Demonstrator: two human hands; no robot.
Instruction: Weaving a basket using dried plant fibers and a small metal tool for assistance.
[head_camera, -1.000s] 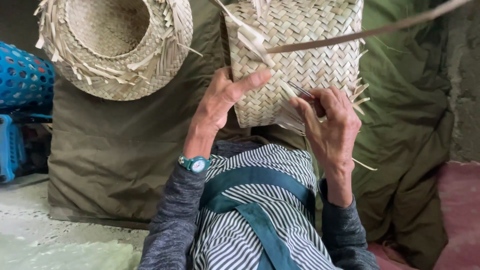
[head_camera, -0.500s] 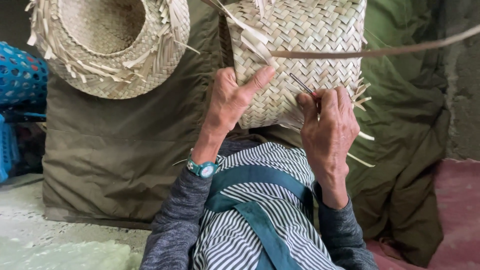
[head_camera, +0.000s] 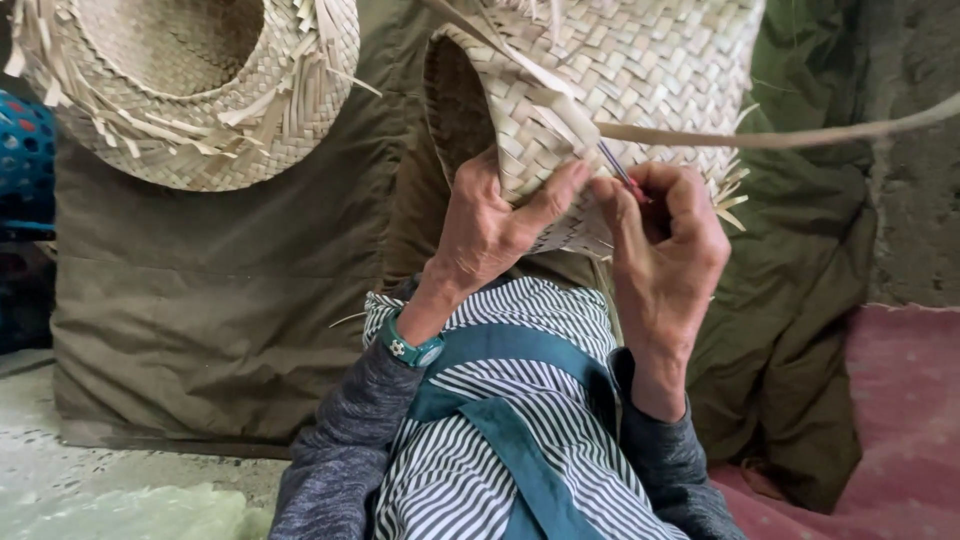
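The left hand is gripping the lower edge of the woven palm basket, its thumb lying flat across the plaiting and its other fingers going out of sight behind the weave, so it is clamped on the basket. Just to the right of it, the right hand is curling closed, fingertips pinched together on a thin needle-like tool whose point is slipping in under a strip at the basket's edge. Both hands are meeting at that same spot on the basket's lower rim, almost touching each other.

A long loose palm strip is running from that spot on the basket out toward the right. The basket itself is being held up in the air above the person's lap, its open mouth showing on the left side. Below the basket, a teal wristwatch is sitting on the left wrist, and a striped apron with teal straps is covering the lap. Well to the left of the basket and higher up, a woven straw hat with ragged, untrimmed strips is lying against an olive-green cloth. Further left of the basket, a blue perforated plastic crate is peeking in at the edge. Down to the right of the basket, a pinkish-red cloth is lying spread.
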